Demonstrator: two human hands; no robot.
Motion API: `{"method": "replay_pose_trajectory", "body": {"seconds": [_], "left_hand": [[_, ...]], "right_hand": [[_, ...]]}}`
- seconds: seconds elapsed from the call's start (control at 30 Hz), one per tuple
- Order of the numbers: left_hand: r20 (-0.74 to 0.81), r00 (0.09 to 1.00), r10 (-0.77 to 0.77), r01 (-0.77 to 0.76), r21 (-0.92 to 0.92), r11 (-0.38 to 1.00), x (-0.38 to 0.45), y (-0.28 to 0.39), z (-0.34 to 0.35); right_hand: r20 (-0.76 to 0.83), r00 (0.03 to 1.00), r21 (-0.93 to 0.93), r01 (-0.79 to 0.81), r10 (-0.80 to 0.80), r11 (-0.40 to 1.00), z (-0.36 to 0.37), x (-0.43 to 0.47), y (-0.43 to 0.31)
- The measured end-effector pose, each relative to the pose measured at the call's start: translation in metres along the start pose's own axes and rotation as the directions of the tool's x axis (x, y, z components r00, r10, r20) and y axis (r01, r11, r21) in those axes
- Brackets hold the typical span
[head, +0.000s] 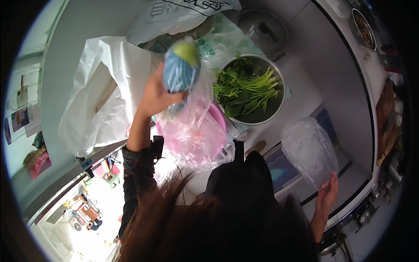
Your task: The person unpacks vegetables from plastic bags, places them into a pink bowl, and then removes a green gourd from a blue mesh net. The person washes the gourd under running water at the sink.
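Note:
My left hand (160,93) is raised on the left, gripping a blue and yellow-green bundle (181,67) wrapped in clear plastic; its contents are blurred. Below that hand, clear plastic bags (196,137) lie over a pink basin (218,114). A round metal bowl (283,98) holds leafy green vegetables (248,88) with long thin stems, right of the bundle. My right hand (327,191), at the lower right, pinches the end of a clear plastic bag (309,147), which hangs puffed out away from the bowl.
A large white plastic sack (108,85) stands open at the left, and another printed plastic bag (176,16) lies behind. A lidded pot (262,31) sits on the floor beyond the bowl. Along the right runs a counter with a bowl of food (363,29). A blue mat (281,170) lies near my feet.

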State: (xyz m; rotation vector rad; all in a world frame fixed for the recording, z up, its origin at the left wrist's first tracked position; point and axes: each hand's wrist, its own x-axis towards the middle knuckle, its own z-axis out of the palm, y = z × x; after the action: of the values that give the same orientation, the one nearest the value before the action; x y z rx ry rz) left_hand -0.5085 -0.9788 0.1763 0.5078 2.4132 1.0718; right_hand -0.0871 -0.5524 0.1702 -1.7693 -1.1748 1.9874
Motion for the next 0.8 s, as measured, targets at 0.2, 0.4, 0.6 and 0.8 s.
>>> {"method": "replay_pose_trajectory", "body": {"seconds": [0.2,0.4,0.6,0.8], "left_hand": [[0.270,0.898,-0.349,0.225,0.401,0.888,-0.076,-0.074,0.041],[0.338,0.744,-0.577,0.377,0.500,0.780,-0.129,-0.141,0.110],[0.320,0.734,-0.599,0.316,0.620,0.718,-0.116,-0.147,0.116],[0.300,0.831,-0.468,0.227,0.585,0.778,0.006,-0.104,0.078]], "right_hand": [[0.009,1.000,0.016,-0.030,0.030,0.999,0.009,-0.001,-0.002],[0.032,0.999,-0.029,-0.017,0.017,0.999,0.006,0.007,0.003],[-0.082,0.997,-0.023,-0.004,0.002,1.000,0.025,0.001,-0.004],[-0.048,0.999,-0.034,0.006,-0.007,0.999,0.006,0.002,0.001]]}}
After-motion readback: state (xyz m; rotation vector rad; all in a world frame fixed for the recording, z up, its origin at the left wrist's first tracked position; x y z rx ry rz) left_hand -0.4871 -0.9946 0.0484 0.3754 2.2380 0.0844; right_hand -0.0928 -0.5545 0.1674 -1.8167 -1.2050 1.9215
